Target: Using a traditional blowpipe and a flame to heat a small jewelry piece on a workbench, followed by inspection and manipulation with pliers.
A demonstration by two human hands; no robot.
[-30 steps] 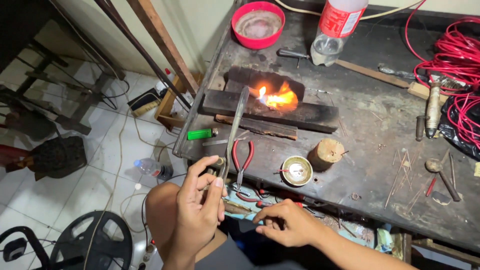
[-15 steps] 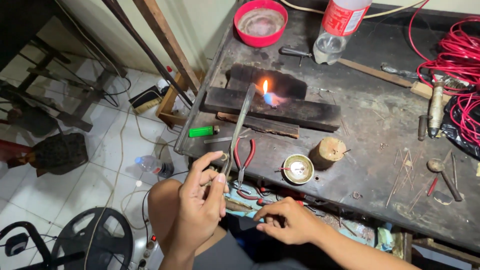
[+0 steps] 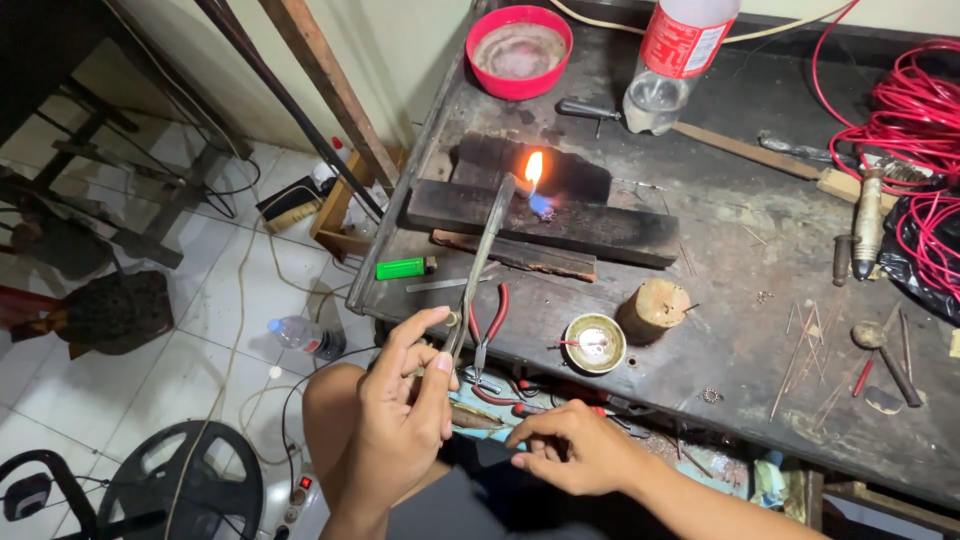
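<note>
Torch (image 3: 480,265) held at flame over charred block (image 3: 545,205).
Torch was pinched by left hand (image 3: 405,415); judged stiff, light, best gripped at cool end. Right hand (image 3: 575,450) was pinched, contents hidden.

Plastic bottle (image 3: 672,60): top cut off by upper edge. Red wire coil (image 3: 905,130): runs past right edge. Right hand (image 3: 570,450): whatever the pinched fingertips hold is too small to tell.
</note>
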